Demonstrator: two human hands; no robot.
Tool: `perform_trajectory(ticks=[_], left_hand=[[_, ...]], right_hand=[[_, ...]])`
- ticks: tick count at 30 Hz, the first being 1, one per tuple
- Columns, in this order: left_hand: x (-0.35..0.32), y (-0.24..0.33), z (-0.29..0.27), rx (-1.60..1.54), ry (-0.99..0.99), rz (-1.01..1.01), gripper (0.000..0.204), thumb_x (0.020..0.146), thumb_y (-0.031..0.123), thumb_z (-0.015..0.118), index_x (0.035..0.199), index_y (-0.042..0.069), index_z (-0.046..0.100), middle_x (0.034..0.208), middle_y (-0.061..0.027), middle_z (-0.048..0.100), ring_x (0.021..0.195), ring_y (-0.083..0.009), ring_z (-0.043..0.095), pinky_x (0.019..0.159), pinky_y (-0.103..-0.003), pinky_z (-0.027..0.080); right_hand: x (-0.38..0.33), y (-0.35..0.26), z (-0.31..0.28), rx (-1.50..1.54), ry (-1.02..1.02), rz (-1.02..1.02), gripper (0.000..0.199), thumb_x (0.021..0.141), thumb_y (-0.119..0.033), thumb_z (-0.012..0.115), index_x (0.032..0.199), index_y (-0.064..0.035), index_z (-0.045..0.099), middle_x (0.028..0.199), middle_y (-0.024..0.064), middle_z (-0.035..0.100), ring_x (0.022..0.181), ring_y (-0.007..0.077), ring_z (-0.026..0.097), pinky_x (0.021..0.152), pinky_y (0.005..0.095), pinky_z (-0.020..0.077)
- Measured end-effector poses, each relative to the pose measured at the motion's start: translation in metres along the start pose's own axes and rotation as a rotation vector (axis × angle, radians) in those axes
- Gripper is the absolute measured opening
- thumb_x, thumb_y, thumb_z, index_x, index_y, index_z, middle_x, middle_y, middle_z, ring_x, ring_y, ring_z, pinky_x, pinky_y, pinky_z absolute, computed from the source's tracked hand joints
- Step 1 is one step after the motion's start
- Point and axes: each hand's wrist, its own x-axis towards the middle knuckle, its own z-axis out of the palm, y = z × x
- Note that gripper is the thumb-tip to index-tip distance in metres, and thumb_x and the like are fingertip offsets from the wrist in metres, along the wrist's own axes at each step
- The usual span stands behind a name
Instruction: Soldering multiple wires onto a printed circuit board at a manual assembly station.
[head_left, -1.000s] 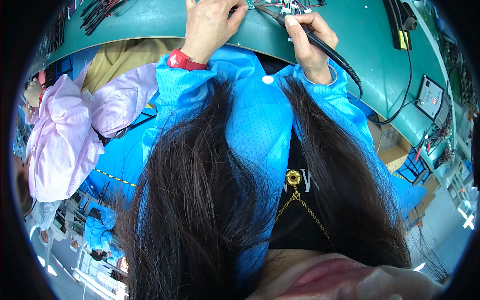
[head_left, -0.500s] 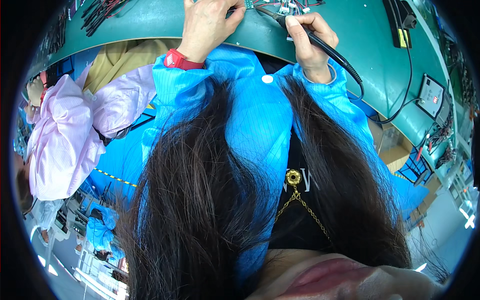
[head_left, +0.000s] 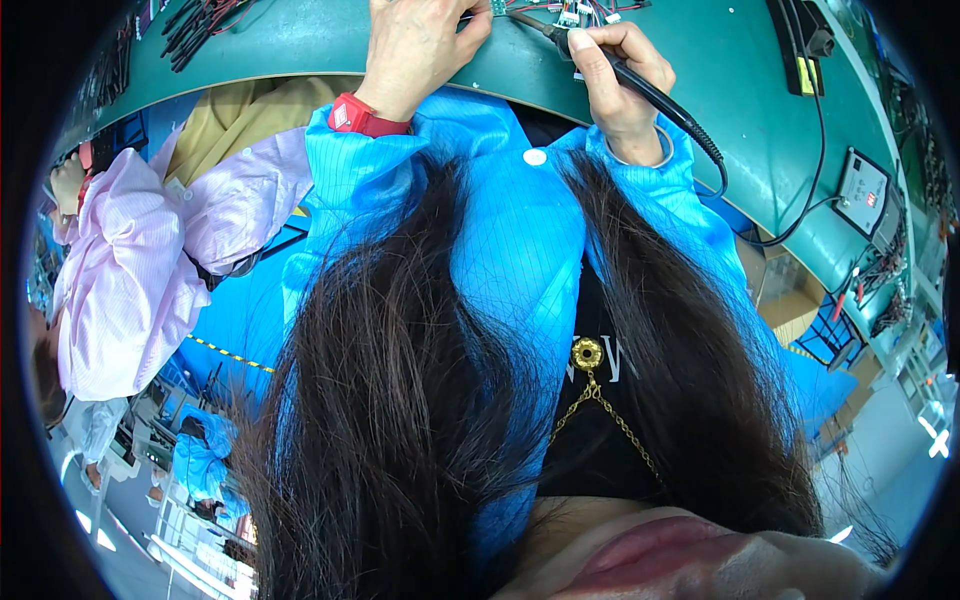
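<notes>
Both hands have crept a bit further up the green bench since a second ago, still on that tiny board.

The little circuit board sits at the top edge, pinned under the left hand's curled fingertips so it can't slide. The right hand grips a black soldering iron like a pen, tip aimed at the board, its cord trailing to a grey control box.
</notes>
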Motion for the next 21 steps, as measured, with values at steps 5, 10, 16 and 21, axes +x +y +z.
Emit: perform_trajectory(ticks=[5,10,16,21], left_hand=[[0.000,-0.001,0.007,0.020,0.017,0.044,0.009,0.083,0.015,0.066,0.078,0.009,0.063,0.084,-0.0058,0.064,0.085,-0.0268,0.063,0.090,-0.049,0.040],[0.003,0.005,0.000,0.073,0.020,0.055,0.009,0.084,0.015,0.065,0.078,0.009,0.063,0.081,-0.0059,0.062,0.084,-0.0266,0.062,0.088,-0.048,0.040],[0.004,0.011,0.004,0.159,-0.004,0.041,0.010,0.084,0.016,0.064,0.077,0.009,0.065,0.082,-0.0066,0.061,0.085,-0.0263,0.062,0.087,-0.047,0.040],[0.004,0.016,0.004,0.206,-0.016,0.031,0.012,0.086,0.017,0.063,0.077,0.008,0.065,0.083,-0.0072,0.060,0.086,-0.0267,0.061,0.087,-0.048,0.039]], right_hand=[[-0.002,0.003,-0.002,-0.007,-0.004,-0.005,0.011,0.089,-0.007,0.074,0.083,0.0016,0.070,0.065,0.0034,0.065,0.058,0.0072,0.058,0.053,0.0211,0.0442],[0.000,0.001,-0.001,-0.013,-0.015,-0.015,0.012,0.089,-0.008,0.073,0.083,0.0020,0.069,0.065,0.0036,0.065,0.058,0.0073,0.058,0.053,0.0210,0.0443],[-0.001,0.002,-0.001,-0.010,-0.012,0.004,0.012,0.089,-0.008,0.074,0.083,0.0020,0.070,0.065,0.0039,0.065,0.058,0.0073,0.059,0.053,0.0209,0.0447],[-0.002,0.002,-0.001,-0.002,-0.023,-0.006,0.012,0.089,-0.007,0.074,0.084,0.0021,0.070,0.066,0.0039,0.066,0.058,0.0072,0.059,0.053,0.0209,0.0451]])
